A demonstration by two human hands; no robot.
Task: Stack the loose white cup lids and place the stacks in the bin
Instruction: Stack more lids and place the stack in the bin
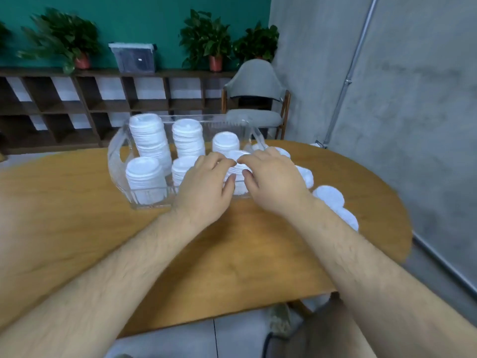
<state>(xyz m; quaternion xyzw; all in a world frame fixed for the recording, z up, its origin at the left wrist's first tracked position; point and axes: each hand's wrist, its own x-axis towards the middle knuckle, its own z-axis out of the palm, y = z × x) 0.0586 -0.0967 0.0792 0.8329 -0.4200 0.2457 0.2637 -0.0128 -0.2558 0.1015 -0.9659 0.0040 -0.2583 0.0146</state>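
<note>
White lid stack [238,165], gripped on both sides by curled fingers of left hand [206,182] and right hand [271,182], likely to keep it aligned, sits at the near right end of the clear bin [116,156], with loose lids [329,196] on the bench [77,228] to its right.

Room near me, crowded at the bin [116,161]

The table [77,223] in front of the bin is bare wood I can move over. Tall lid stacks [148,135] fill the bin's left and back. Loose lids [329,197] lie beside my right hand [273,184].
</note>
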